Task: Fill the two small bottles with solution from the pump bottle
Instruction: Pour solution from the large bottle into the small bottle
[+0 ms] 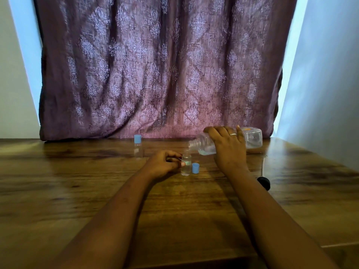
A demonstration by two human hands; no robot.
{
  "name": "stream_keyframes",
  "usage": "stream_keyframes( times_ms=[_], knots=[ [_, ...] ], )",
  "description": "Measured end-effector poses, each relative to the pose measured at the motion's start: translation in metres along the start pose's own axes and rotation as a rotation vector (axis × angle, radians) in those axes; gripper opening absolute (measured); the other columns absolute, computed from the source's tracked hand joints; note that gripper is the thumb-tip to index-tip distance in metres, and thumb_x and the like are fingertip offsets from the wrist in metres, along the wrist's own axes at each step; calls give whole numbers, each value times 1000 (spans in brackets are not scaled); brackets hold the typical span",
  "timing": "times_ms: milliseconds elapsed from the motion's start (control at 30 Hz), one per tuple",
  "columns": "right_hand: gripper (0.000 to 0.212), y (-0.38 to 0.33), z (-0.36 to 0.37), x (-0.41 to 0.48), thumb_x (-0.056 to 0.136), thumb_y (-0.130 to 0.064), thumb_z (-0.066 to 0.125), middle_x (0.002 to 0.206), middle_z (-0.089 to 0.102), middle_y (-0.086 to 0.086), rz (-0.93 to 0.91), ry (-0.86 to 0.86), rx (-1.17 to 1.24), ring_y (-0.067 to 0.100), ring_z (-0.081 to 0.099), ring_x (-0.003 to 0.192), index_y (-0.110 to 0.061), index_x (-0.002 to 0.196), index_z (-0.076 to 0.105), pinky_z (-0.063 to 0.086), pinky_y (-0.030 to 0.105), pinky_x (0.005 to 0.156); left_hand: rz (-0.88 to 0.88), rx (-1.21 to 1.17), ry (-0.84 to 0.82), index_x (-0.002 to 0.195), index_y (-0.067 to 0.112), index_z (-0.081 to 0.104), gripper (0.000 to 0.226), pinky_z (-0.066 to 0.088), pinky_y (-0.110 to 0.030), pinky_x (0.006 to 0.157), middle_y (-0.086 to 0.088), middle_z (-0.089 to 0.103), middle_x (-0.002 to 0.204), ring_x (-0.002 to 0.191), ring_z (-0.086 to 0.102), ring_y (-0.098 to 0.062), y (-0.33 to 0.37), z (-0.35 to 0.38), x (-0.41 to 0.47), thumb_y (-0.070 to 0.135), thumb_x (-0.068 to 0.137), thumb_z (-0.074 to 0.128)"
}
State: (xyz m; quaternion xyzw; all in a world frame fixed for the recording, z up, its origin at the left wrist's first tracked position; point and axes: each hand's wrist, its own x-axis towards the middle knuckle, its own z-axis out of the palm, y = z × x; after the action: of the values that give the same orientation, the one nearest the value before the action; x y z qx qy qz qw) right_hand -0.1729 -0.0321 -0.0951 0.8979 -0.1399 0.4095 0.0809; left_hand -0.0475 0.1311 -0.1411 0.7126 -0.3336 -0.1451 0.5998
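My right hand (228,146) grips the clear pump bottle (252,139), pump removed, tipped nearly sideways. Its threaded neck (194,145) hangs just above an open small clear bottle (186,165). A little clear liquid pools near the big bottle's neck. My left hand (165,163) steadies the small bottle with its fingertips, and that bottle is partly filled. Its blue cap (195,168) stands on the table to its right. A second small bottle (138,147) with a blue cap on stands farther back on the left.
All of it sits on a wooden table (77,191). A patterned purple curtain (155,74) hangs behind the table's far edge. A black pump head with a thin tube (264,182) lies to the right of my right forearm.
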Motion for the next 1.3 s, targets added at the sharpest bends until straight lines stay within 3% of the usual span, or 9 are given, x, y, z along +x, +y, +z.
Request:
stream_keyframes(
  times_ms=[233, 467, 767, 1300],
  knots=[
    [47, 1, 0, 0, 83, -6, 53, 125, 55, -2, 3, 5, -2, 24, 45, 122, -30, 123, 47, 13, 49, 114, 12, 11, 2, 88, 27, 69, 22, 59, -27, 72, -3, 73, 99, 90, 72, -18, 1, 1, -1, 8, 79, 76],
    [48, 0, 2, 1, 82, -5, 55, 123, 56, -2, 6, 13, -20, 24, 46, 120, -31, 122, 47, 16, 49, 113, -2, 8, 4, 89, 26, 70, 20, 59, -45, 88, -7, 73, 101, 95, 72, -25, 1, 1, -1, 8, 79, 75],
    [48, 0, 0, 0, 82, -7, 54, 124, 55, -2, 6, 0, -12, 24, 45, 121, -31, 123, 46, 14, 49, 114, -3, -2, 14, 86, 26, 72, 21, 58, -49, 89, -7, 75, 98, 94, 73, -26, -3, 1, 3, 8, 78, 77],
    [46, 0, -1, -1, 84, -9, 53, 124, 55, -2, 5, -2, -3, 24, 45, 121, -32, 123, 46, 15, 49, 115, 12, 31, 18, 84, 30, 71, 21, 60, -44, 85, 1, 75, 92, 90, 73, -20, -1, 0, 0, 11, 78, 77]
  ],
)
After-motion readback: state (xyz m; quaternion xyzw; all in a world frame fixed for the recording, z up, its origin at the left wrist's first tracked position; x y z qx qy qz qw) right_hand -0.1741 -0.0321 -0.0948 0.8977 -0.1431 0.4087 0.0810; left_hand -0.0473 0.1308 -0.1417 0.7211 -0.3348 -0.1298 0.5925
